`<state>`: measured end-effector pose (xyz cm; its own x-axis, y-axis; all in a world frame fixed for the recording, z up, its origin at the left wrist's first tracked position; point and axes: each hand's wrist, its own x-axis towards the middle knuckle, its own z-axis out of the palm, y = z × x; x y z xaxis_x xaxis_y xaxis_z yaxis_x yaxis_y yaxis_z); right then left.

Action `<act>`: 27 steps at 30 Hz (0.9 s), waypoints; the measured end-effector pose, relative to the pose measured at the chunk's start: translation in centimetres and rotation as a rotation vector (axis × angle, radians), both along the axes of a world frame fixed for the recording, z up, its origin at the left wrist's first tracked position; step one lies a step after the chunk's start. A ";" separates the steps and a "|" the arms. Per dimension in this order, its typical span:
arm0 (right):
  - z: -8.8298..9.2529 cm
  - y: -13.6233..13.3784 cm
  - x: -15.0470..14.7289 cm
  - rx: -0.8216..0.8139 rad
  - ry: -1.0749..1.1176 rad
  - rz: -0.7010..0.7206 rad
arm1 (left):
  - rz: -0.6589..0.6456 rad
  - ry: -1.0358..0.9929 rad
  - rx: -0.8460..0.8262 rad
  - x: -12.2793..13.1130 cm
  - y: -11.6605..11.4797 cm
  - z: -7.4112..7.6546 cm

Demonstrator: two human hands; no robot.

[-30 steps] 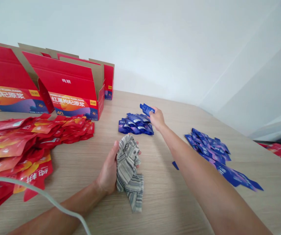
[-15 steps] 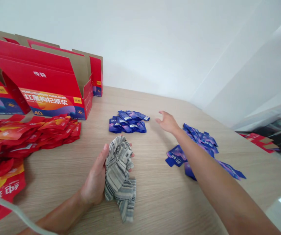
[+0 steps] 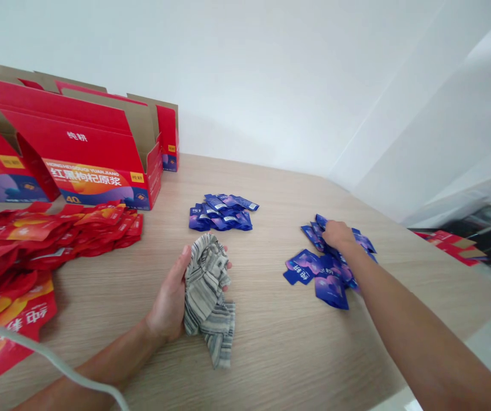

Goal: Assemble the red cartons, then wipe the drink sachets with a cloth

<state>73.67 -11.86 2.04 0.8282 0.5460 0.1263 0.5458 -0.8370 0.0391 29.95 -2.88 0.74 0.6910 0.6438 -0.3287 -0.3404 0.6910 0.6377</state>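
A crumpled striped grey cloth (image 3: 206, 291) rests in my left hand (image 3: 170, 302), with the thumb on its near side and fingertips showing past its far edge. On the right, my right hand (image 3: 338, 235) is down at a loose pile of blue-purple pouches (image 3: 331, 285). Its fingers are curled closed at the edge of one upper blue pouch (image 3: 320, 221); the fingertips are partly hidden. Beyond the cloth lies a neater heap of the same blue pouches (image 3: 224, 214), touched by neither hand.
Red pouches (image 3: 87, 228) are heaped on the left of the wooden table (image 3: 262, 342). Open red cartons (image 3: 100, 142) stand behind them, near the white wall (image 3: 249, 85). A pale cable (image 3: 52, 354) crosses the lower left. Flattened red cardboard (image 3: 455, 245) lies off to the far right.
My right hand has moved right and nearer, from over the table's middle down to the right-hand blue pouches, its fingers now closed. My left hand still holds the cloth.
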 end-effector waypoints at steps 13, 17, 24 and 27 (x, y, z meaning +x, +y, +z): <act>5.8 3.0 -13.5 0.333 -0.083 0.450 | 0.000 -0.067 -0.059 -0.2 0.1 0.3; 3.4 4.1 -23.1 0.844 0.127 0.869 | 0.009 -0.140 -0.148 -0.5 0.6 0.0; -0.4 2.7 -32.9 0.637 0.522 1.625 | 0.075 -0.244 -0.229 -2.3 1.7 0.4; 0.0 3.7 -33.7 0.602 0.625 1.385 | 0.201 -0.239 -0.212 -1.8 1.3 0.7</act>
